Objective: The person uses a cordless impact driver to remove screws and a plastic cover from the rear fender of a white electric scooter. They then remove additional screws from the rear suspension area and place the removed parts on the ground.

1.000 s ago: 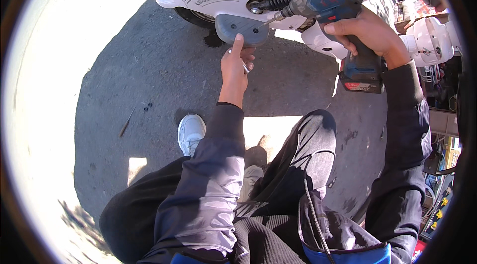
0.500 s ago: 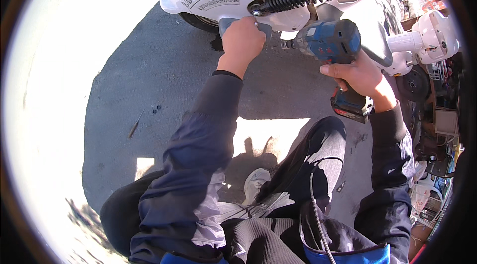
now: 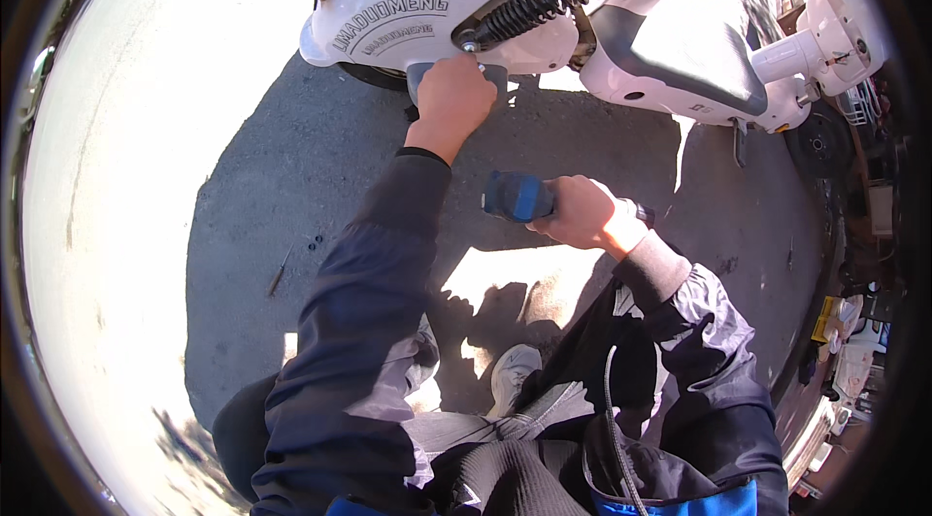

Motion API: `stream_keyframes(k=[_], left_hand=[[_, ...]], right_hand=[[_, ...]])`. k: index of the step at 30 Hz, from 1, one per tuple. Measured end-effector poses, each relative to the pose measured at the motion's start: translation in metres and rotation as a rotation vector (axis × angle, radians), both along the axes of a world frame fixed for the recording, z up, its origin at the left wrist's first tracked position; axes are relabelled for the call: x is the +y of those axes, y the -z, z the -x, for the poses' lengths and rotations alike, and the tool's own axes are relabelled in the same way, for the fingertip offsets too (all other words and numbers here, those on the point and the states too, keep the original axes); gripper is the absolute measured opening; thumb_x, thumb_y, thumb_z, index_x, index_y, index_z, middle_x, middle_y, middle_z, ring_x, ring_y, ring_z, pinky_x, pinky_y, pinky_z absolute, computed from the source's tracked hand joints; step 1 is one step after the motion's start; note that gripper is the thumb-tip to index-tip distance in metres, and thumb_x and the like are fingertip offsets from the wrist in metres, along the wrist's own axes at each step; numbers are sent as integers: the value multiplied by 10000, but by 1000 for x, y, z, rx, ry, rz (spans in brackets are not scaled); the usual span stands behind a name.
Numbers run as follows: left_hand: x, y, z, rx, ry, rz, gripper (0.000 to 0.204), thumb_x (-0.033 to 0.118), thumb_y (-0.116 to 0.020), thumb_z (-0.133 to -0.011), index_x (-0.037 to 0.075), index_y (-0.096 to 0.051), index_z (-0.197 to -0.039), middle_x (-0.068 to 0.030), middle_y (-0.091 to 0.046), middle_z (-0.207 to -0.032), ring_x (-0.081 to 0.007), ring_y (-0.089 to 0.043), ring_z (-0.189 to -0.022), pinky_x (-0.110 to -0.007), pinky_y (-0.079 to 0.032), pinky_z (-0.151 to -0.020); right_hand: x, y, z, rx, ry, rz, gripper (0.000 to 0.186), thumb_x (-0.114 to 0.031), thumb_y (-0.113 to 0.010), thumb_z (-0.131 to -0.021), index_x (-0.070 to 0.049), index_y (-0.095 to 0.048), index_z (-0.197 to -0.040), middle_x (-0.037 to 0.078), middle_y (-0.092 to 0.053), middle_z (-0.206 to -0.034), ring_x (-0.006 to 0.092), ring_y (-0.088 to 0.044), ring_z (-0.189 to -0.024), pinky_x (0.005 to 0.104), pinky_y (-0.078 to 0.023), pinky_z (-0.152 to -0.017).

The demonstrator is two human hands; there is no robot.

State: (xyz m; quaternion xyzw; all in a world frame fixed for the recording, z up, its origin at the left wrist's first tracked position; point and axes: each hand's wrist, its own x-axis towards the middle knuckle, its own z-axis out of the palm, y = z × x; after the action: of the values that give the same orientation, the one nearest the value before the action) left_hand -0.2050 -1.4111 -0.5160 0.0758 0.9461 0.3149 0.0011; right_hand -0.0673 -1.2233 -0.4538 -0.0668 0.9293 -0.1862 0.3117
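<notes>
The left hand [image 3: 452, 100] reaches ahead; I can't tell its fingers' grip. The right hand [image 3: 582, 210] holds a cordless drill [image 3: 516, 197], head left, handle sideways

Head-worn fisheye faces straight down, close above sleeves [image 3: 351, 278]; scooter [image 3: 636, 52] farther off, top.

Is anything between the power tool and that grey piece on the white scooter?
Yes: the left hand covers much of the grey piece. Nothing else visible stands between that piece and the power tool in the right hand.
</notes>
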Motion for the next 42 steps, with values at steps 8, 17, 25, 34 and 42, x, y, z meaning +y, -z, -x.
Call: stream_keyframes(k=[8,17,25,34,42], left_hand=[[-1,-8,9,-27,93,86,320,195,-646,-809,-23,-750,-1020,-285,-745,-994,-449,-723,-986,-505,-581,-902],[-6,-16,31,8,304,224,299,137,-614,-806,-32,-755,-1008,-283,-739,-998,-461,-716,-953,-518,-577,-888],[-7,-14,43,28,441,365,220,123,-610,-883,-14,-750,-983,-270,-746,-987,-443,-728,-939,-518,-589,-853],[4,-20,37,41,423,432,207,147,-642,-895,-21,-739,-967,-275,-742,-964,-448,-738,-915,-519,-602,-822],[-4,-50,28,-112,433,94,227,175,-673,-837,-44,-700,-889,-230,-743,-890,-333,-752,-803,-444,-575,-700]], right_hand=[[-10,61,-22,-75,98,63,328,-290,-762,-824,-73,-778,-1070,181,-766,-874,377,-754,-882,455,-584,-816],[-1,89,-36,-110,190,138,293,-270,-742,-818,-44,-784,-1001,200,-761,-893,375,-755,-897,452,-593,-838],[-14,81,-35,-116,317,138,274,-260,-727,-794,-18,-787,-906,214,-744,-833,383,-754,-844,447,-591,-771],[-52,103,-79,27,659,207,344,-285,-781,-787,0,-778,-980,206,-754,-822,375,-759,-830,438,-592,-776],[-41,116,-96,34,593,235,321,-253,-757,-850,12,-774,-1029,198,-755,-803,341,-755,-750,412,-579,-718]])
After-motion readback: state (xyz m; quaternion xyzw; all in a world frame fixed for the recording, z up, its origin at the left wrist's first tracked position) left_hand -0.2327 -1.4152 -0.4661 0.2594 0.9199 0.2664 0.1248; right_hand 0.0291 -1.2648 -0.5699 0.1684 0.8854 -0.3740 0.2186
